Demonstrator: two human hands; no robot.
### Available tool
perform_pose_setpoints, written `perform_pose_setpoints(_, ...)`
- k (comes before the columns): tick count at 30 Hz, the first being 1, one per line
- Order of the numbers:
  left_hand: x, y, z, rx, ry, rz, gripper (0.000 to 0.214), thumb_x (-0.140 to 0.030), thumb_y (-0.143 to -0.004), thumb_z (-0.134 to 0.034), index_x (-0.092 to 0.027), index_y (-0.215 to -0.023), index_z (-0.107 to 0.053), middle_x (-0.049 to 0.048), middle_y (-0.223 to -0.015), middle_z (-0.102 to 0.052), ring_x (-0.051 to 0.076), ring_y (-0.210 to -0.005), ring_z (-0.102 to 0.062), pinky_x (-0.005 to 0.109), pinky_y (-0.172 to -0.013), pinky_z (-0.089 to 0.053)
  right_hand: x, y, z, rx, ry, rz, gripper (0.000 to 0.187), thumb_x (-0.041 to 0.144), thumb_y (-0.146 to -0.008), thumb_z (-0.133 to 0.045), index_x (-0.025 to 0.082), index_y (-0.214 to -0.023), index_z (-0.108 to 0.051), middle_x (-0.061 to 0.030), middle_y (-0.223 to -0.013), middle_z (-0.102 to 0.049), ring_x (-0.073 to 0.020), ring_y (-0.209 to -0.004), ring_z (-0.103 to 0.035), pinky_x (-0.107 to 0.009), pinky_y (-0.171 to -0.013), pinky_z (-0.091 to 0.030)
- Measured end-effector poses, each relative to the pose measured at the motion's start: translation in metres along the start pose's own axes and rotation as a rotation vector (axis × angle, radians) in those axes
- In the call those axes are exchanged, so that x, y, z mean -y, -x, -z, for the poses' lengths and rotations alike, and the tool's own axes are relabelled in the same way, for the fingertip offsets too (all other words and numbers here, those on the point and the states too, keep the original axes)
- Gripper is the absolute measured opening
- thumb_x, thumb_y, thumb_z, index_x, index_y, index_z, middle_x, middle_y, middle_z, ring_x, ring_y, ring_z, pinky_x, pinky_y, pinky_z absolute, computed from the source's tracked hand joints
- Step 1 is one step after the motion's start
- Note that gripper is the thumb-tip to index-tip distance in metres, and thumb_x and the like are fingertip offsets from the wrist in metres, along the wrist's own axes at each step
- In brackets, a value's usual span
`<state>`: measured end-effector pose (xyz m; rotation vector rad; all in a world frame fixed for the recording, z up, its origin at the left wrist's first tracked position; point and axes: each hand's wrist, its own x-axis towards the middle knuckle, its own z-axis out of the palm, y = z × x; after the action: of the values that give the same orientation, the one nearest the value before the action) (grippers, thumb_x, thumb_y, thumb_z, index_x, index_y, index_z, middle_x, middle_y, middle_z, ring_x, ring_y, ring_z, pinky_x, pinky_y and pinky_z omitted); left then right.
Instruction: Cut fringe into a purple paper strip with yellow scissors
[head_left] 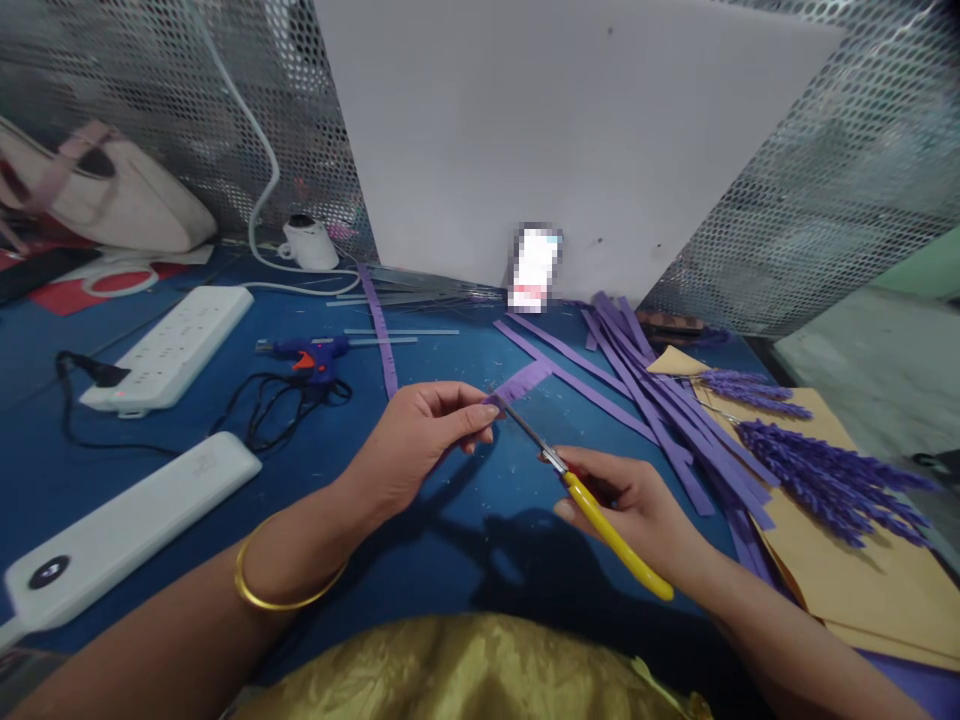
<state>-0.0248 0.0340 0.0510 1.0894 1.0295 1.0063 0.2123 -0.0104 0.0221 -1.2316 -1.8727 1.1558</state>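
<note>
My left hand (424, 430) pinches one end of a short purple paper strip (525, 382) above the blue table (420, 530). My right hand (637, 505) is closed round the yellow handles of a pair of scissors (577, 490). The scissor blades point up-left and meet the strip's near end, right beside my left fingertips. A gold bangle circles my left wrist.
Long purple paper strips (645, 390) lie fanned at the right, beside finished purple paper flower sprigs (825, 475) on brown paper (877, 580). A blue glue gun (311, 357), two white power strips (169, 345) and a cable sit at the left. A white board and perforated metal panels stand behind.
</note>
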Motion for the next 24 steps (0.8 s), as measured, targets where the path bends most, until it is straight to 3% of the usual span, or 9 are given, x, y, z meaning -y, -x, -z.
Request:
perform_pose_setpoints(6,-0.0032,0.0008,-0.003,-0.073,-0.015,-0.047,0.013,-0.028,-0.068,-0.082,-0.017,-0.072,-0.076,-0.0006,-0.06,-0.066,0.01,-0.056,-0.053,0.021,-0.055,-0.04,0.0037,0.0021,0.0015,-0.069,0.198,0.07,0.045,0.039,-0.082,-0.075,0.02,-0.122,-0.068,-0.0038,-0.087,-0.063,-0.0158,-0.07,-0.052,-0.025,-0.063,-0.046)
perform_pose_setpoints(24,-0.0041,0.0009,-0.0021,-0.065,-0.051,-0.056,0.012,-0.029,-0.068,-0.081,-0.018,-0.07,-0.076,-0.0003,-0.059,-0.066,0.01,-0.056,-0.053,0.022,-0.055,-0.041,0.0056,0.0032,0.0044,-0.039,0.265,0.127,0.037,0.035,-0.089,-0.068,0.018,-0.122,-0.068,-0.0032,-0.082,-0.06,-0.0146,-0.067,-0.05,-0.025,-0.06,-0.043)
